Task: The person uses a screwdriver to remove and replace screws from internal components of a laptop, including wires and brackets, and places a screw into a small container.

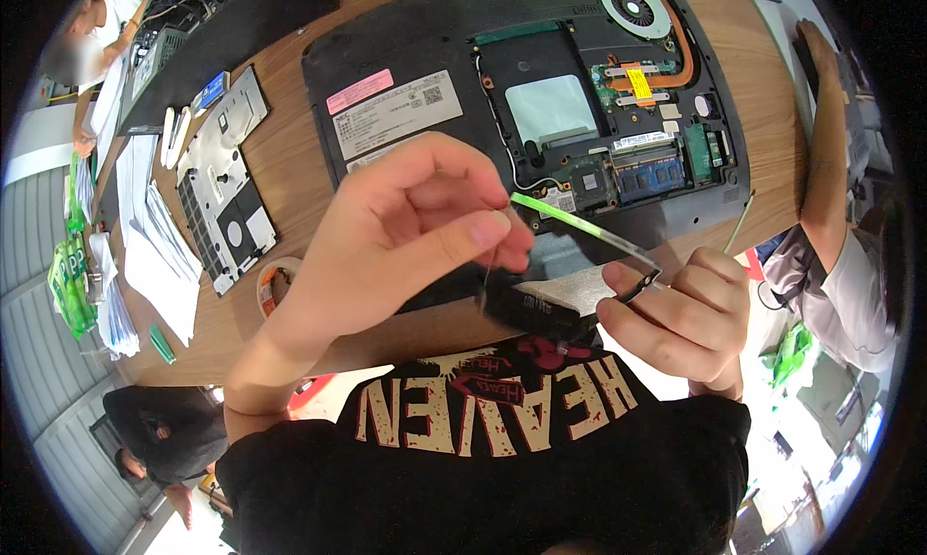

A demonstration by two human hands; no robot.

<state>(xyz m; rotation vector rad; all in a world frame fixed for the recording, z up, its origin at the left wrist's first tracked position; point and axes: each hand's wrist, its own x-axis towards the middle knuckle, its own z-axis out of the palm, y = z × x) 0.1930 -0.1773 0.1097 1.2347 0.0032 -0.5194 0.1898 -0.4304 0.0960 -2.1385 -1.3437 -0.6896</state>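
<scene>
My right hand (688, 316) is closed with bent fingers around the black end of a slim rod (579, 224), bright green and partly clear. The rod slants up to the left, and its tip is beside my left fingertips. My left hand (410, 232) is held in a pinch, thumb against forefinger; what lies between them, if anything, is too small to make out. Below both hands is a blurred small black object (533, 309); its kind is unclear. Beyond them lies an opened black laptop (386, 63), underside up, showing its fan (634, 8), copper heat pipe and blue memory module (645, 179).
Left of the laptop lie a detached metal-and-black panel (227, 174), white papers (159, 256) and a tape roll (278, 283) on the wooden table (772, 101). A thin green stick (742, 219) shows behind my right hand. Other people are at both sides.
</scene>
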